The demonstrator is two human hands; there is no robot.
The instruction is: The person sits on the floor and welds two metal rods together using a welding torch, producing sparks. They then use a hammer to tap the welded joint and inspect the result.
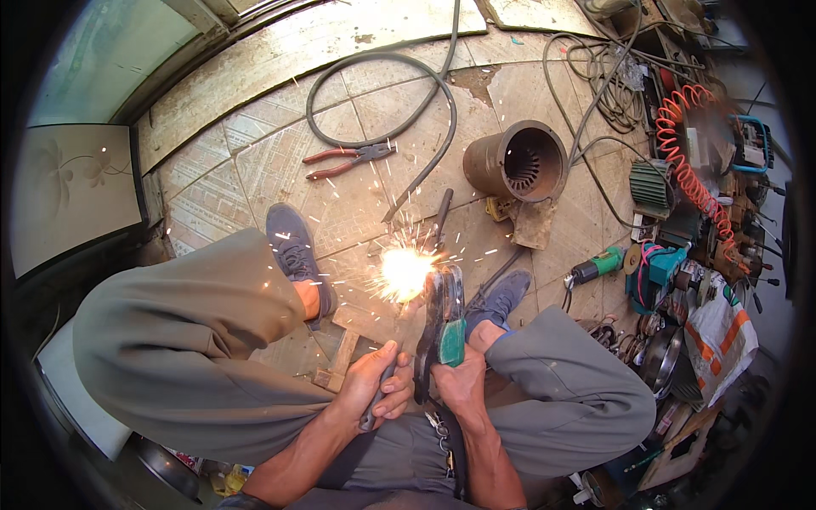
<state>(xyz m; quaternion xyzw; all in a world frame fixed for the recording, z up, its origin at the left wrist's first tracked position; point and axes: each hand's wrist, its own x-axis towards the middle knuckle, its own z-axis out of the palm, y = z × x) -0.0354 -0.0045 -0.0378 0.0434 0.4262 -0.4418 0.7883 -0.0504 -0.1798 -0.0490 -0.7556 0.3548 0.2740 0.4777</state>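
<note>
Between bent knees (616,399), over a tiled floor (272,170): gripping a dark grey handle (367,418) in the closed left hand (367,384), probably for distance from the bright sparks (406,274) just ahead; holding a black-and-green shield-like piece (444,327) beside them in the right hand (461,380), perhaps against glare.

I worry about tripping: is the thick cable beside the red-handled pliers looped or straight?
Looped: the thick cable curls into a wide ring on the floor tiles and crosses itself.
</note>
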